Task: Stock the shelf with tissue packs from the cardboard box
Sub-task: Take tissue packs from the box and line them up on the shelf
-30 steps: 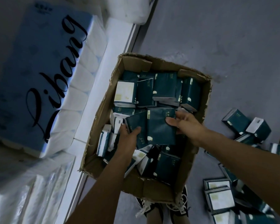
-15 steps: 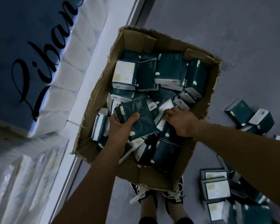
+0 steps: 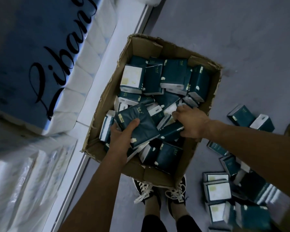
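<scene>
An open cardboard box [image 3: 107,97] stands on the floor by the shelf, full of several dark teal tissue packs. My left hand [image 3: 122,136] grips one teal pack [image 3: 141,126] lifted above the pile, thumb across its top face. My right hand [image 3: 191,123] reaches into the box's right side, its fingers curled round another teal pack [image 3: 171,131] lying among the others. The white shelf edge [image 3: 97,84] runs along the box's left side.
Big blue-and-white bundles of paper rolls [image 3: 32,56] fill the shelf on the left. Several loose teal packs [image 3: 224,190] lie scattered on the grey floor right of the box. My two black shoes [image 3: 161,193] stand just behind the box's near edge.
My hands split apart: the left kept the pack they held together and raised it leftward, the right dropped deeper into the box and took hold of another pack.
</scene>
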Demonstrator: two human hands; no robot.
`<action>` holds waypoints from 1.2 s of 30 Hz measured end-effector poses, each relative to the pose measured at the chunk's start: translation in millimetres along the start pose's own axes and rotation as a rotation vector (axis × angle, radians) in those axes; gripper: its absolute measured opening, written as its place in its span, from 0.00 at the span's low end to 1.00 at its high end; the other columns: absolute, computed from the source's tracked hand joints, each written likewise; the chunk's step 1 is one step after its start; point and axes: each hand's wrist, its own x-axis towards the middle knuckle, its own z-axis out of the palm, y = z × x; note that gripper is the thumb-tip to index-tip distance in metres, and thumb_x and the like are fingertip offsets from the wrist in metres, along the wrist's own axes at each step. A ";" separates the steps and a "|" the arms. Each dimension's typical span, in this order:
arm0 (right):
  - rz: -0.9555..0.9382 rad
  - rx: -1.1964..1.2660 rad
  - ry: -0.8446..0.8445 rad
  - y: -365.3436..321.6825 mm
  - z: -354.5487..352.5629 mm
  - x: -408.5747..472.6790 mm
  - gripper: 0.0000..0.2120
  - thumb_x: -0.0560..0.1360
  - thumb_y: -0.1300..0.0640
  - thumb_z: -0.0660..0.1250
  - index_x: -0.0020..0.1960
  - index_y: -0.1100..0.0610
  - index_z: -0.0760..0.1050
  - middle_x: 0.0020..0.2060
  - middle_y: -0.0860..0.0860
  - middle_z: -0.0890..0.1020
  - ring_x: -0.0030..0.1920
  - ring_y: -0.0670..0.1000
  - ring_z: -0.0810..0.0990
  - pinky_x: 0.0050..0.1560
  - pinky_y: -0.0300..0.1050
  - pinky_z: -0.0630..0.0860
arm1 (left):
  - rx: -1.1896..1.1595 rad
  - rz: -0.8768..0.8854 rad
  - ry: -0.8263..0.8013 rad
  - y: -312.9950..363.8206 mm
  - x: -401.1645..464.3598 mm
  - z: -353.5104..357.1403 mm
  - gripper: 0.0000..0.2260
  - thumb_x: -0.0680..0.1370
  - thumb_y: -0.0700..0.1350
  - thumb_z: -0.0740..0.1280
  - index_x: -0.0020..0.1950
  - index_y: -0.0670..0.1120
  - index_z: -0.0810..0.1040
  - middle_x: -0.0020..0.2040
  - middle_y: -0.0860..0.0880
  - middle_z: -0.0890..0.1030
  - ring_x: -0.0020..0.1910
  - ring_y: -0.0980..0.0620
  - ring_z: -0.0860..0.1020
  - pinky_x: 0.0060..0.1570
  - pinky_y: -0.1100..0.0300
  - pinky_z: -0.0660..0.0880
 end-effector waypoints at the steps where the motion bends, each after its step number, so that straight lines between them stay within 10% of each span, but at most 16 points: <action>1: 0.028 0.204 0.013 -1.7 -10.5 -7.0 0.23 0.70 0.53 0.72 0.61 0.55 0.67 0.57 0.54 0.74 0.53 0.53 0.73 0.47 0.46 0.71 | 0.007 0.017 0.008 6.1 -6.1 -4.2 0.42 0.58 0.55 0.80 0.71 0.48 0.73 0.61 0.47 0.83 0.56 0.47 0.83 0.58 0.46 0.80; 9: 0.276 1.340 0.117 2.7 -93.2 -43.9 0.26 0.72 0.56 0.74 0.66 0.56 0.70 0.54 0.55 0.81 0.51 0.55 0.82 0.48 0.53 0.81 | 0.018 0.112 0.088 60.9 -56.2 -22.5 0.34 0.64 0.51 0.82 0.67 0.46 0.75 0.58 0.47 0.84 0.54 0.46 0.84 0.55 0.46 0.81; 17: 0.165 1.598 0.166 -19.8 -166.8 -129.8 0.15 0.76 0.56 0.69 0.59 0.61 0.73 0.45 0.58 0.80 0.43 0.55 0.77 0.42 0.47 0.70 | -0.059 0.143 0.039 121.7 -143.6 -12.6 0.44 0.55 0.57 0.84 0.67 0.46 0.75 0.58 0.45 0.85 0.54 0.45 0.85 0.57 0.44 0.81; 25: 0.028 1.435 -0.048 -36.3 -238.8 -216.3 0.17 0.72 0.66 0.72 0.59 0.58 0.73 0.52 0.57 0.83 0.50 0.55 0.84 0.48 0.48 0.82 | -0.083 0.182 0.063 155.5 -229.4 -14.5 0.36 0.62 0.51 0.82 0.66 0.47 0.73 0.57 0.45 0.84 0.54 0.44 0.84 0.59 0.40 0.79; 31: 0.018 1.209 -0.187 -64.9 -262.1 -263.4 0.28 0.63 0.52 0.79 0.60 0.58 0.76 0.52 0.55 0.85 0.52 0.56 0.84 0.57 0.53 0.80 | -0.088 0.204 -0.028 166.9 -286.2 -16.8 0.39 0.62 0.51 0.83 0.69 0.49 0.70 0.57 0.46 0.84 0.53 0.46 0.85 0.58 0.42 0.80; 36: 0.067 1.360 0.024 -105.3 -265.0 -299.3 0.23 0.68 0.44 0.73 0.56 0.58 0.77 0.45 0.57 0.86 0.45 0.58 0.85 0.49 0.52 0.82 | -0.143 0.207 0.009 166.4 -335.3 -33.9 0.36 0.64 0.52 0.83 0.67 0.50 0.70 0.55 0.47 0.85 0.52 0.46 0.85 0.57 0.43 0.80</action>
